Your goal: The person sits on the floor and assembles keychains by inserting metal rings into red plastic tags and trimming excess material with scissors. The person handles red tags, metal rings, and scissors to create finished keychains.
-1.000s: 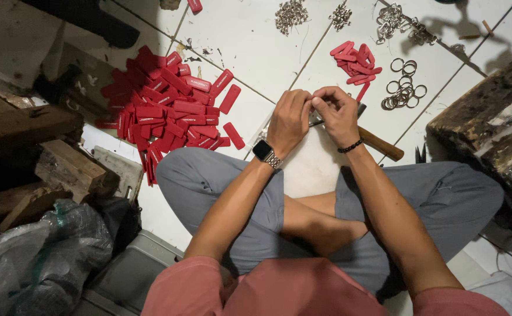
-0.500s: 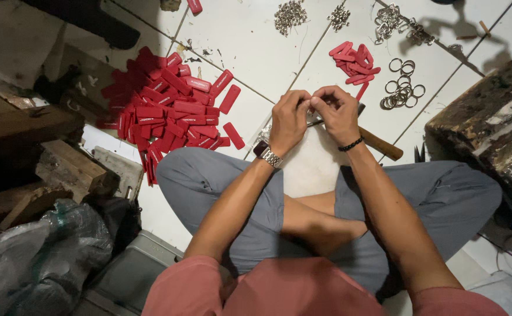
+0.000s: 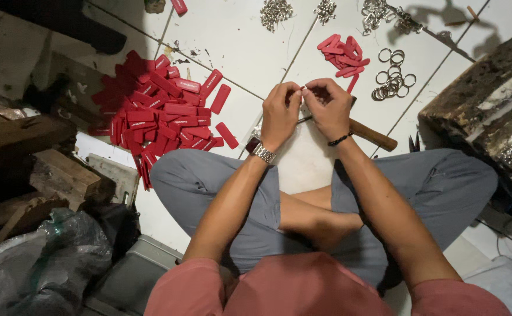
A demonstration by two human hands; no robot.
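Person seated cross-legged on a white tiled floor, both hands raised together over the lap. Left hand and right hand meet fingertip to fingertip, both curled nearly shut and pinching a small part between them. The part sits right at the meeting point of the thumbs and forefingers, just above the floor and near the far edge of the knees.

Surroundings: large pile of red tags to the left; smaller pile of red tags far right of the hands; loose metal split rings beside that pile; heaps of small chain pieces along the far edge. A wooden-handled tool lies on the floor, touching or just under the right wrist.

Risks, as judged: the pinched part is tiny and the grip is fingertip only, so a slip could drop it among the scattered hardware, where it would be hard to find. A sprung ring could nip a fingertip. The tool handle under the wrist could roll if nudged.

Not resolved: the pinched part is almost wholly covered by fingers, so I cannot tell whether it is a ring, a chain or a tag. The tool's head is hidden behind the hands. Dark clutter at left and right is cut off by the frame.
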